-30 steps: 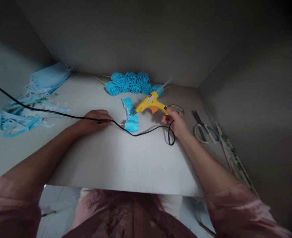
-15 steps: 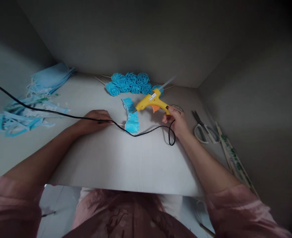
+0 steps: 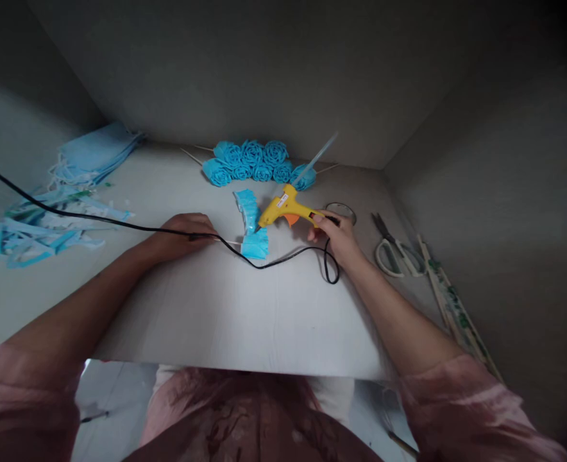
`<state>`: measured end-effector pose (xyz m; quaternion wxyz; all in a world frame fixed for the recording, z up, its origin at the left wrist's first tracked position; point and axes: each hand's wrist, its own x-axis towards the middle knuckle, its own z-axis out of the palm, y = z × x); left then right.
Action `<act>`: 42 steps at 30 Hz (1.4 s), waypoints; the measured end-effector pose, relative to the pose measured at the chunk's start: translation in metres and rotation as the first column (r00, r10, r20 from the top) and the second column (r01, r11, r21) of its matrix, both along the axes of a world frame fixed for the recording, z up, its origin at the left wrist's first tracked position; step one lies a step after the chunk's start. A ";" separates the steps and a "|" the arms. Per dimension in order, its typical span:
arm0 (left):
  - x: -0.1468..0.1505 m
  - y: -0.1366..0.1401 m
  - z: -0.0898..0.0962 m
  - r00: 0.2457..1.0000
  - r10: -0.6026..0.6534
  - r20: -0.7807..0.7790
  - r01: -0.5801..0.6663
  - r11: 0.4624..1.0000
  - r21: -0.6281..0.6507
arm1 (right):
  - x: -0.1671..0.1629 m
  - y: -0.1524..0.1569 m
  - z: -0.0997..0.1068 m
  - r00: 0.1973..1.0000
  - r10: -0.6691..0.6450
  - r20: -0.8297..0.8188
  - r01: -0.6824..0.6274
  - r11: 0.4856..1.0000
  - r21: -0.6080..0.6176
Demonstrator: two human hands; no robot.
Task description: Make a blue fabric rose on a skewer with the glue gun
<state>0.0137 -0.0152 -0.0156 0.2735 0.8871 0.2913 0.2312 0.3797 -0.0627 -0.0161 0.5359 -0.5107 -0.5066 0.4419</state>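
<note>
My right hand (image 3: 335, 236) is wrapped round the handle of a yellow hot glue gun (image 3: 283, 206), a clear glue stick (image 3: 319, 153) jutting from its back. The gun's nozzle points down at a gathered strip of blue mask fabric (image 3: 249, 212) lying on the table; whether it touches the fabric I cannot tell. My left hand (image 3: 187, 232) is closed on a thin wooden stick (image 3: 229, 242), whose far end meets the lower part of the strip. The gun's black cord (image 3: 259, 266) passes over the left hand and in front of the strip.
Several blue fabric roses (image 3: 252, 162) on sticks lie along the back wall. Blue face masks (image 3: 95, 151) are stacked at the back left, with cut scraps (image 3: 47, 224) before them. On the right are scissors (image 3: 393, 251), a ring of tape (image 3: 342, 210) and long wrapped sticks (image 3: 451, 298).
The glue gun has shifted slightly left and down, its nozzle now lower along the blue strip. My left hand keeps its place on the stick.
</note>
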 end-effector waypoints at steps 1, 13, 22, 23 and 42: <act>0.000 0.000 0.000 1.000 -0.001 -0.001 0.001 1.000 -0.001 | 0.000 0.000 0.001 1.000 -0.005 -0.014 0.005 1.000 0.006; -0.001 -0.001 -0.002 0.999 0.008 -0.031 -0.008 1.000 0.013 | 0.004 0.005 0.003 0.965 -0.039 -0.259 0.038 0.999 -0.011; 0.001 -0.001 0.002 0.999 -0.011 -0.030 0.012 1.000 0.026 | 0.002 0.005 -0.004 0.997 -0.031 -0.068 0.031 0.999 -0.007; 0.001 -0.001 0.002 1.000 -0.018 -0.025 0.019 0.999 0.026 | 0.002 0.005 -0.004 0.998 -0.029 -0.061 0.029 1.000 -0.005; -0.002 0.000 0.000 0.999 -0.014 -0.044 0.015 1.000 0.024 | 0.000 0.004 -0.004 0.998 -0.029 -0.056 0.029 1.000 0.000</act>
